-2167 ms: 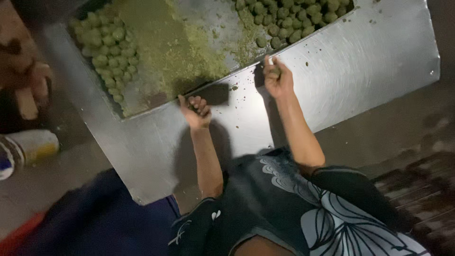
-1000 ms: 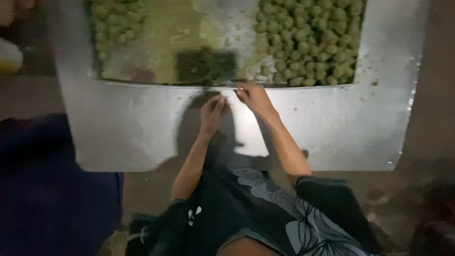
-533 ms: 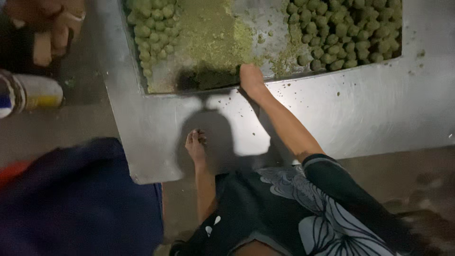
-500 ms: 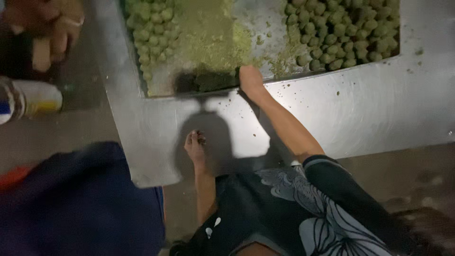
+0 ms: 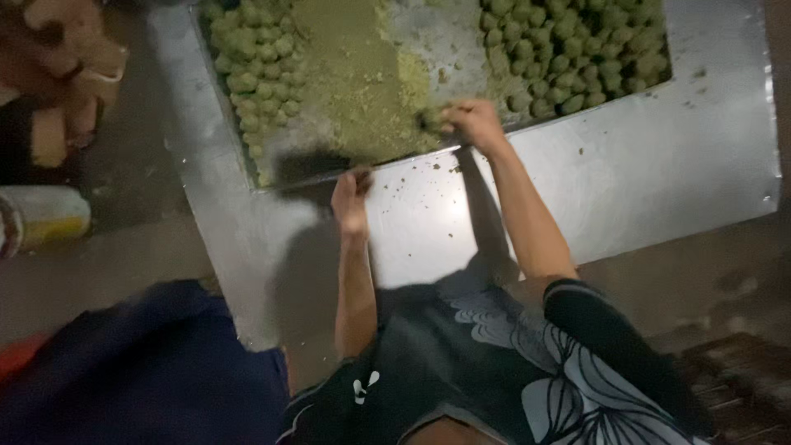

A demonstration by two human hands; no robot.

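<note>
A wide steel tray [image 5: 676, 173] holds a loose heap of green dough [image 5: 354, 82] in its middle. Rolled green balls [image 5: 255, 66] lie in a pile at the left, and more green balls [image 5: 577, 58] fill the right. My right hand [image 5: 470, 124] reaches over the tray's near rim, its fingers closed on a lump at the edge of the green dough. On the steel rim beside the heap rests my left hand [image 5: 350, 198], fingers curled, and what it holds is hidden.
Another person's foot in a sandal [image 5: 70, 74] stands at the top left on the dark floor. A white and yellow container [image 5: 41, 218] lies at the left edge. Dark blue cloth [image 5: 140, 371] covers the lower left.
My left hand has moved up from the tray's near edge to the inner rim. My right hand has gone further into the dough. The view has tilted.
</note>
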